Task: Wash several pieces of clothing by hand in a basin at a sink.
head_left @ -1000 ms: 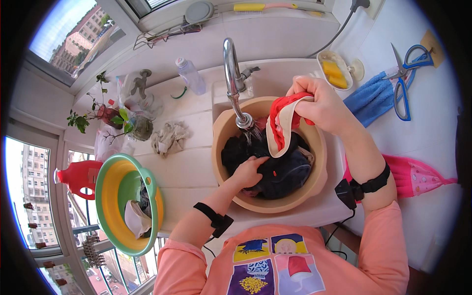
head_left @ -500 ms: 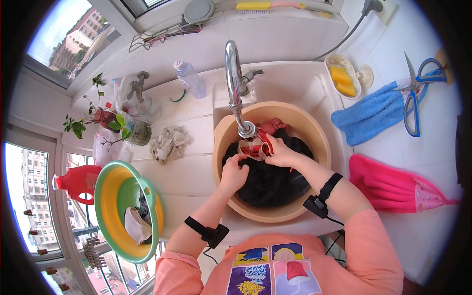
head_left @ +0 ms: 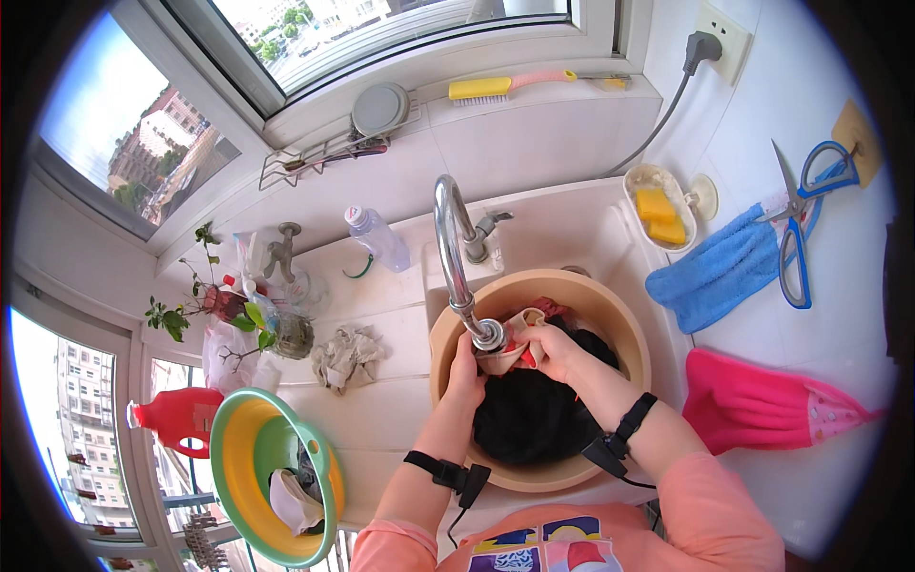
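A small beige-and-red piece of clothing [head_left: 494,364] is held between my two hands, just under the mouth of the curved chrome faucet [head_left: 452,243]. My left hand [head_left: 464,374] grips its left side, the fingertips partly hidden by the faucet head. On the other side, my right hand [head_left: 557,351] pinches the fabric with bent fingers. Both hands are over a tan basin [head_left: 637,400] standing in the white sink. Beneath them lies a black garment [head_left: 529,419], with a dark reddish cloth [head_left: 547,306] behind at the basin's far side.
Left of the sink are a crumpled grey rag [head_left: 347,358], a clear bottle [head_left: 377,238], plants and a red jug [head_left: 181,419]. A green-and-yellow basin [head_left: 229,477] holds clothes. On the right hang a soap dish [head_left: 640,176], scissors [head_left: 793,214], a blue towel [head_left: 715,286] and a pink towel [head_left: 734,400].
The view has tilted upward, so the sink appears lower. The beige-and-red clothing, spread between my fingers before, is now more bunched, with more beige showing. My left hand is closer beside the faucet head.
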### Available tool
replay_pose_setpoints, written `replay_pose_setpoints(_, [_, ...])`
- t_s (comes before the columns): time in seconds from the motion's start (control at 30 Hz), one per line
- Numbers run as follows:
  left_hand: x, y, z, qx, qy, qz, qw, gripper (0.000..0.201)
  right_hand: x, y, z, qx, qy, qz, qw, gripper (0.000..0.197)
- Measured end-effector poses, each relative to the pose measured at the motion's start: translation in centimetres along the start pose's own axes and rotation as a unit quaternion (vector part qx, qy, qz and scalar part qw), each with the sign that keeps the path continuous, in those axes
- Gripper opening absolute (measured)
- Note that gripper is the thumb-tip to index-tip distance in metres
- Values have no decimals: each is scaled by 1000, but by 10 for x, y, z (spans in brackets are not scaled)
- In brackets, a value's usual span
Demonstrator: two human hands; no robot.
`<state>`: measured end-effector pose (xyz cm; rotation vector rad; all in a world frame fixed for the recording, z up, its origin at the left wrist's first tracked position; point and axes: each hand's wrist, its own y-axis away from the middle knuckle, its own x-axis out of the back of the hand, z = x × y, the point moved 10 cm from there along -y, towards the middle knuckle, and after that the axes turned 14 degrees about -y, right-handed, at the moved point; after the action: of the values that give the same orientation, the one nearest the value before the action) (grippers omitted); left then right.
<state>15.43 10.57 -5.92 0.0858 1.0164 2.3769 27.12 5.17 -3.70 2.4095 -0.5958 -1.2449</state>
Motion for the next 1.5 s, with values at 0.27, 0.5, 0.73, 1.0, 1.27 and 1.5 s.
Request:
replay_pose_setpoints(0.27, [-37, -1, -6, 40, 238, -174, 955, 54, -13, 11, -17, 201, 227, -12, 953, 37])
replay_pose_setpoints(0.5, [7, -35, -48, -200, 313, -245, 896, 48, -95, 47, 28, 341, 583, -98, 731, 44])
replay_pose_setpoints(0.73, [-17, -29, -60, 90, 181, -32, 979, 37, -49, -11, -1, 350, 398, -6, 848, 22])
replay_pose_setpoints(1.0, [-42, 17, -22, 111, 123, -109, 980, 52, 30, -52, -7, 183, 30, 110, 976, 27])
replay_pose_setpoints(1.27, [-39, -19, -17, -85, 379, -262, 883, 47, -62, 22, 23, 375, 636, -56, 672, 32])
replay_pose_setpoints(1.5, [-28, 2, -48, 104, -85, 19, 991, 56, 33, -70, 10, 127, 333, 114, 927, 28])
